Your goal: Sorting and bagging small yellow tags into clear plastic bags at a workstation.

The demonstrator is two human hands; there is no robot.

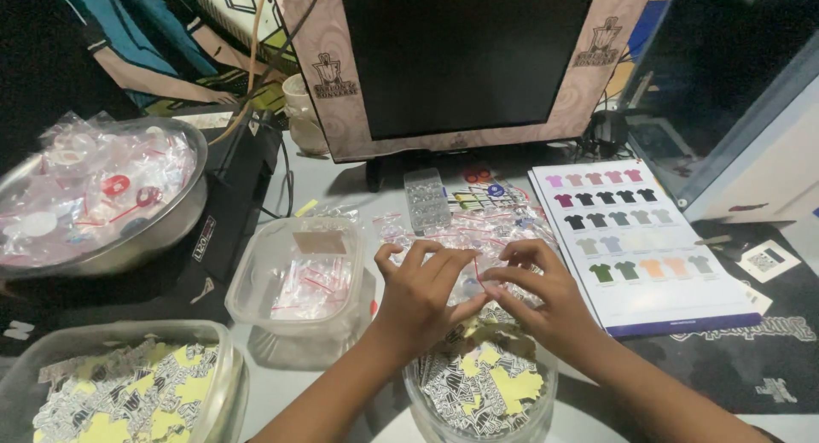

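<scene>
Hands (478,294) over cluttered grey desk (341,183)

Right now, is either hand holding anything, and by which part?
Both hands pinch one small clear plastic zip bag with a red strip: left hand and right hand grip its top edge with fingertips, above the clear tub of stickers.

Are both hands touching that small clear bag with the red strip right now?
Touching. The head view shows the left hand and the right hand pinching the small clear bag between their fingertips, above the glass jar of cut-out stickers.
</scene>
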